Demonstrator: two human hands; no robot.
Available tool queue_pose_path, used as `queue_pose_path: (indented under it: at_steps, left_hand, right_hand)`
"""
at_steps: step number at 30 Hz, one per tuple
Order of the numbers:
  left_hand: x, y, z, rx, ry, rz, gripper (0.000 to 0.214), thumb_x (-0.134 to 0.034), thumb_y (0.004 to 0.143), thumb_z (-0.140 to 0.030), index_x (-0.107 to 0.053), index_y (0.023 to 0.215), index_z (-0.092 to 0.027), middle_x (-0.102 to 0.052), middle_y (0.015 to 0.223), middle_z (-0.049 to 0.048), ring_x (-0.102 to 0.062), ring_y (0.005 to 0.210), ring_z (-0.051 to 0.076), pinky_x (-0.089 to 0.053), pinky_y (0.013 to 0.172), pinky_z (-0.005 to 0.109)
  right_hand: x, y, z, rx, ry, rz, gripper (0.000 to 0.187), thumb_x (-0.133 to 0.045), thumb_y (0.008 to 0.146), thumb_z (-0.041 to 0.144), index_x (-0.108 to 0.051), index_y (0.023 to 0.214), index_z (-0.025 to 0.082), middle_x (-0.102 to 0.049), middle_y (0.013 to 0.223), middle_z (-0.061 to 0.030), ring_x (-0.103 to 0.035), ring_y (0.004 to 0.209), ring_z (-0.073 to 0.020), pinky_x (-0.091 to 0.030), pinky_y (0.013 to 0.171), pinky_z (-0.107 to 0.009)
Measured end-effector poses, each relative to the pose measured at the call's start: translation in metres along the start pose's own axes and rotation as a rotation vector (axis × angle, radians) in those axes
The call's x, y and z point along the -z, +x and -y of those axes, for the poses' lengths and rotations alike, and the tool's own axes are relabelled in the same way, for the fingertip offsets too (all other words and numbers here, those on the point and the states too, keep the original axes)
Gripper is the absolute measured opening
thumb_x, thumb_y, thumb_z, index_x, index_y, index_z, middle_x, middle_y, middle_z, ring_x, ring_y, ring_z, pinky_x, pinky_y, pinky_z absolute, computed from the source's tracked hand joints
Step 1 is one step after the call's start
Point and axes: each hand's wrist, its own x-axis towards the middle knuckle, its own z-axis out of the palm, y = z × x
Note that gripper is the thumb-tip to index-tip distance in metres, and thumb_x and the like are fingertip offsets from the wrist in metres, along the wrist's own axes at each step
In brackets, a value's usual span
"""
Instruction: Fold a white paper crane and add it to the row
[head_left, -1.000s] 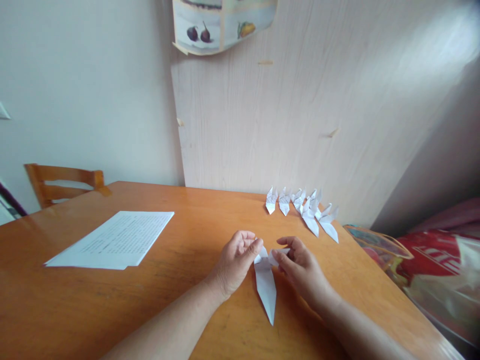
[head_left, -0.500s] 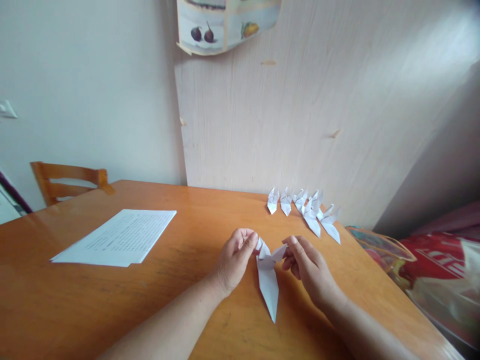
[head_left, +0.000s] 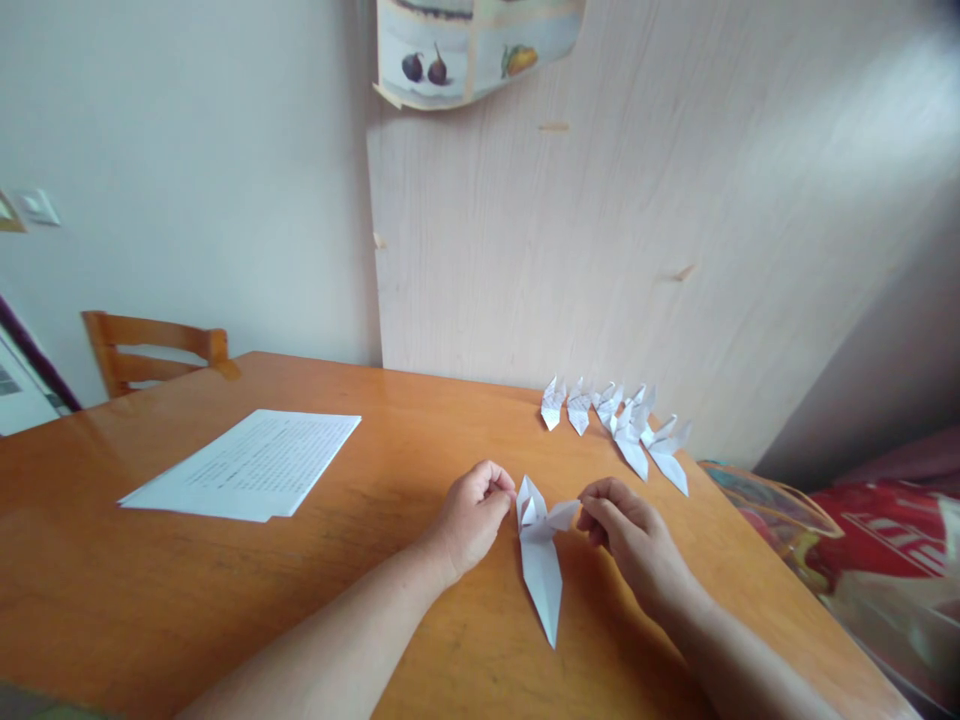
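The white origami figure (head_left: 541,577) on the desk (head_left: 420,430) looked mostly folded; several similar figures (head_left: 630,447) lay beyond. The right hand (head_left: 624,520) pinched a flap (head_left: 562,515); the left hand (head_left: 472,515) curled nearly closed, its hold unclear.

Behind the table (head_left: 420,430) rises a pale panel (head_left: 510,240) with a fruit poster (head_left: 484,50), brightly lit above the table's right; behind its left part stand a wall (head_left: 225,150) and wooden chair (head_left: 161,334).

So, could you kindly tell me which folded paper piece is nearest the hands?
It is the paper piece between the left hand and right hand; the others are grouped farther away, toward the far right corner of the table.
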Motion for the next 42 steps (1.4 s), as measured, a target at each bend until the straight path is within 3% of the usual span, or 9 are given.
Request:
queue_pose_path:
  at_steps: [5,10,15,22,28,35,42]
  left_hand:
    - [-0.001,-0.002,0.001,-0.005,0.026,0.074,0.015,-0.051,0.073,-0.008,-0.059,0.078,-0.02,-0.065,0.078,0.0001,-0.059,0.078,0.016,-0.044,0.074,0.027]
    - [0.0,-0.005,-0.001,-0.041,0.072,0.188,0.027,-0.05,0.067,0.0,-0.058,0.083,-0.02,-0.064,0.081,-0.0005,-0.059,0.077,0.016,-0.043,0.071,0.026]
    - [-0.001,-0.004,0.002,-0.036,0.076,0.223,0.023,-0.053,0.07,-0.002,-0.058,0.085,-0.02,-0.064,0.083,-0.0001,-0.058,0.077,0.016,-0.044,0.073,0.028]
    - [-0.002,-0.004,-0.003,-0.043,0.031,0.173,0.021,-0.052,0.074,-0.005,-0.06,0.087,-0.02,-0.068,0.087,0.0016,-0.062,0.083,0.017,-0.047,0.078,0.028]
    - [-0.004,-0.003,-0.003,-0.029,0.015,0.199,0.01,-0.059,0.085,-0.026,-0.062,0.09,-0.018,-0.069,0.088,0.0041,-0.064,0.084,0.019,-0.048,0.075,0.029]
    - [-0.003,-0.002,-0.001,-0.156,0.153,0.159,0.009,-0.062,0.083,-0.026,-0.064,0.084,-0.017,-0.067,0.084,0.0027,-0.061,0.079,0.017,-0.047,0.073,0.028]
    - [-0.005,0.0,0.009,-0.161,0.171,0.177,0.012,-0.059,0.087,-0.028,-0.065,0.085,-0.018,-0.069,0.084,0.0026,-0.062,0.079,0.017,-0.046,0.071,0.027]
  right_hand:
    - [0.002,-0.002,0.005,-0.029,-0.124,0.172,0.004,-0.055,0.075,0.025,-0.055,0.079,0.022,-0.052,0.06,0.0041,-0.044,0.055,-0.0132,-0.032,0.052,-0.027]
    - [0.002,-0.004,0.009,0.059,-0.328,0.28,0.007,-0.06,0.074,0.023,-0.054,0.078,0.022,-0.054,0.068,0.0027,-0.045,0.063,-0.0141,-0.033,0.056,-0.027]
    - [0.001,-0.004,0.009,0.083,-0.329,0.277,0.016,-0.064,0.079,0.032,-0.053,0.076,0.022,-0.052,0.069,0.0022,-0.046,0.065,-0.0147,-0.034,0.057,-0.028]
    - [-0.002,-0.005,0.006,0.082,-0.251,0.247,0.021,-0.063,0.084,0.041,-0.057,0.077,0.021,-0.05,0.065,0.0034,-0.042,0.061,-0.0135,-0.033,0.055,-0.026]
    - [-0.003,0.001,-0.011,0.074,-0.234,0.178,0.029,-0.064,0.086,0.049,-0.064,0.086,0.02,-0.058,0.07,0.0015,-0.048,0.064,-0.0149,-0.037,0.056,-0.026]
    - [-0.002,0.003,-0.017,0.099,-0.205,0.181,0.026,-0.061,0.088,0.046,-0.064,0.09,0.02,-0.054,0.07,0.0029,-0.045,0.063,-0.0142,-0.035,0.056,-0.026]
    - [-0.004,0.001,-0.014,0.08,-0.174,0.198,0.025,-0.061,0.088,0.044,-0.062,0.093,0.019,-0.055,0.071,0.0028,-0.045,0.062,-0.0136,-0.035,0.056,-0.026]
